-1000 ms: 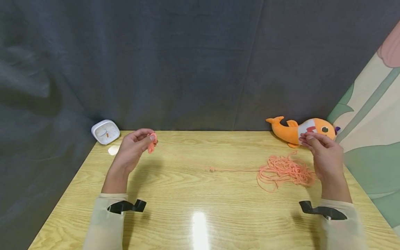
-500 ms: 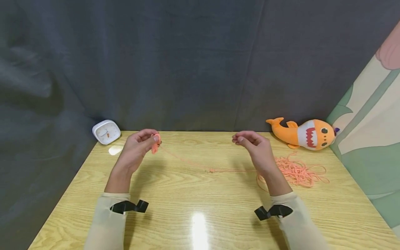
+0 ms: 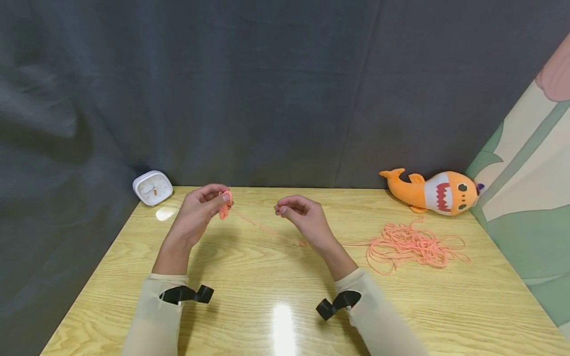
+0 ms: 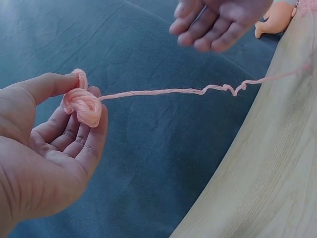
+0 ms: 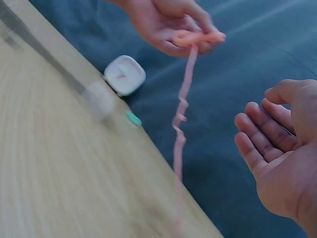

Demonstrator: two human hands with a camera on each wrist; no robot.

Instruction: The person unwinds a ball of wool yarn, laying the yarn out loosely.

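My left hand (image 3: 196,212) pinches a small wound bundle of pink-orange yarn (image 4: 85,106) between thumb and fingers, above the table's left half. From the bundle a single strand (image 4: 168,91), kinked partway along, runs down to the tabletop and on to the right. That strand leads to a loose, tangled heap of the same yarn (image 3: 411,244) on the right side. My right hand (image 3: 305,220) hovers over the middle of the table, holding nothing, its fingers loosely bent. In the right wrist view its palm (image 5: 292,183) faces up beside the strand, apart from it.
A wooden table (image 3: 249,306) fills the lower area, with a dark curtain (image 3: 267,99) behind it. At the back left corner stands a white clock (image 3: 153,188). An orange shark plush (image 3: 429,193) lies at the back right. A small green object (image 5: 133,118) is near the clock.
My right hand has swept left from above the yarn heap to the middle of the table, uncovering the plush and the heap. My left hand, still pinching the bundle, has shifted slightly right.
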